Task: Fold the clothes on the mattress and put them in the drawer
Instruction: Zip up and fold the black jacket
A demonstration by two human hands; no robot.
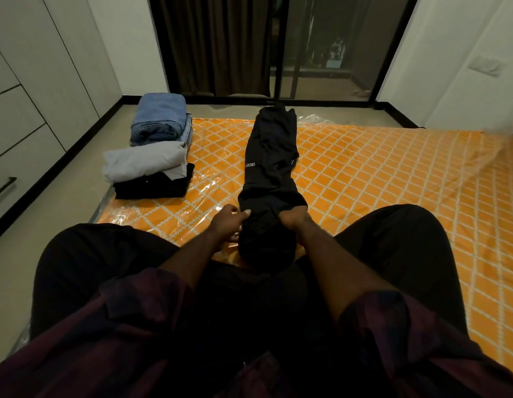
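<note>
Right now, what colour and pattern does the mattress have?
The mattress is orange with a white diamond lattice, seen in the head view.

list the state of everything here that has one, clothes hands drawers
black garment: folded into a long strip, flat on the mattress, near end held
left hand: grips the garment's near end
right hand: grips the garment's near end
blue jeans: folded, piled
grey shirt: folded, atop a folded black piece
drawers: shut
mattress: wrapped in clear plastic

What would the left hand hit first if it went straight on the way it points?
The long black garment with white lettering; the left hand seems to be pinching its near edge.
</note>
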